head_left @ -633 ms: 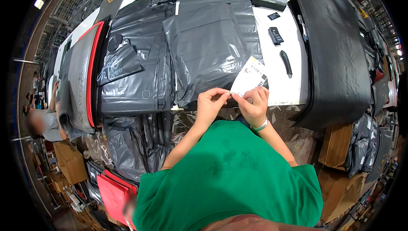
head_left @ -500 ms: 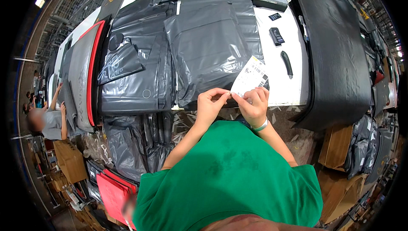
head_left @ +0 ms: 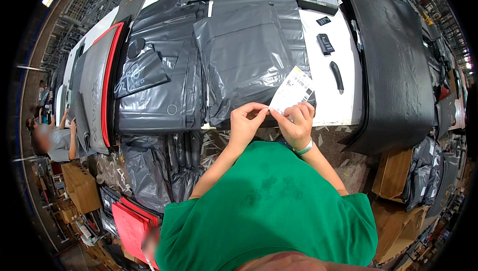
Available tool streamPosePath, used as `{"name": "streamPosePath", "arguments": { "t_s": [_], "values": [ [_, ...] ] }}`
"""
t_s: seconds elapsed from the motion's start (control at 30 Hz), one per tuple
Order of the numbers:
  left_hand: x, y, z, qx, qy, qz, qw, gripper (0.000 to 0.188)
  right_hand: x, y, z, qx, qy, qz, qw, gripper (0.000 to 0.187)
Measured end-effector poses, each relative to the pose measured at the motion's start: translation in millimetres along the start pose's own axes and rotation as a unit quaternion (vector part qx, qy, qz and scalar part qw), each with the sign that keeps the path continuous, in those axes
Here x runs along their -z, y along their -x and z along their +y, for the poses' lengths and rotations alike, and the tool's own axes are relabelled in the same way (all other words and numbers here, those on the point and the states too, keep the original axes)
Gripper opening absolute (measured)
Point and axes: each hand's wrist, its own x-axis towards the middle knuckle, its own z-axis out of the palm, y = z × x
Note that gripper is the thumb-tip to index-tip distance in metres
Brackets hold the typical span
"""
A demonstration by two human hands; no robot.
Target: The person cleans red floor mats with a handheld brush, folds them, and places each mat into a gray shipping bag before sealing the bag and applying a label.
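Both my hands meet at the lower corner of a white printed label [head_left: 294,89], just over the near edge of the table. Thumb and fingers of my left hand [head_left: 247,124] pinch that corner. My right hand [head_left: 298,124], with a light band at the wrist, is closed on the label's lower edge right beside it. Whether the backing is parted from the label I cannot tell. Beyond the label lies a filled black plastic mailer bag [head_left: 244,52], flat on a stack of similar bags [head_left: 159,109].
On the white tabletop [head_left: 338,106] to the right lie a black-handled knife [head_left: 336,76], small black cards [head_left: 325,44] and a card box [head_left: 317,1]. Black mats [head_left: 398,67] hang over the right side; grey red-edged mats [head_left: 97,81] stand left. Another person [head_left: 57,144] works far left.
Hardly anything differs. My hands keep the same pinch on the label's corner, and the view has shifted very slightly.
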Motion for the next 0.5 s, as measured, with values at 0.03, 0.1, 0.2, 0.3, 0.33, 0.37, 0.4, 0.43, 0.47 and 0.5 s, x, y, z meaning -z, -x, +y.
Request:
{"name": "streamPosePath", "arguments": {
  "t_s": [0.03,0.1,0.2,0.3,0.33,0.37,0.4,0.43,0.47,0.5],
  "values": [
    [0.6,-0.6,1.0,-0.001,0.009,-0.002,1.000,0.007,0.2,-1.4,-0.2,0.001,-0.003,-0.002,1.000,0.029],
    [2.3,-1.7,1.1,0.002,0.030,-0.006,1.000,0.005,3.3,-9.4,-2.1,-0.068,-0.087,-0.030,0.993,0.030],
    [2.6,-2.7,-1.8,0.002,0.049,-0.008,0.999,0.003,-0.8,-13.7,-7.1,-0.208,-0.245,-0.047,0.946,0.024],
    [-3.3,-2.7,-6.4,-0.029,0.029,0.011,0.999,0.003,-9.3,-11.4,-10.6,-0.340,-0.361,-0.087,0.864,0.014],
    [-4.5,-3.7,-7.9,-0.041,0.024,0.017,0.999,0.003,-11.5,-11.1,-10.2,-0.379,-0.387,-0.105,0.834,0.012],
    [-5.1,-4.5,-8.1,-0.053,0.018,0.023,0.998,0.003,-16.3,-7.5,-7.2,-0.439,-0.463,-0.112,0.761,0.012],
    [-5.3,-4.5,-7.1,-0.072,-0.005,0.025,0.997,0.006,-23.4,-2.1,-1.7,-0.494,-0.532,-0.119,0.677,0.013],
    [-2.8,-4.9,-10.3,-0.036,0.111,-0.006,0.993,0.008,-28.7,0.7,4.1,-0.541,-0.594,-0.124,0.583,0.014],
    [4.2,-3.3,-16.1,0.001,0.223,-0.036,0.974,0.011,-31.9,-1.5,9.5,-0.581,-0.647,-0.109,0.482,0.018],
    [13.7,-0.3,-19.8,0.037,0.332,-0.065,0.940,0.013,-38.6,-8.9,18.2,-0.626,-0.681,-0.078,0.371,0.019]
  ]
}}
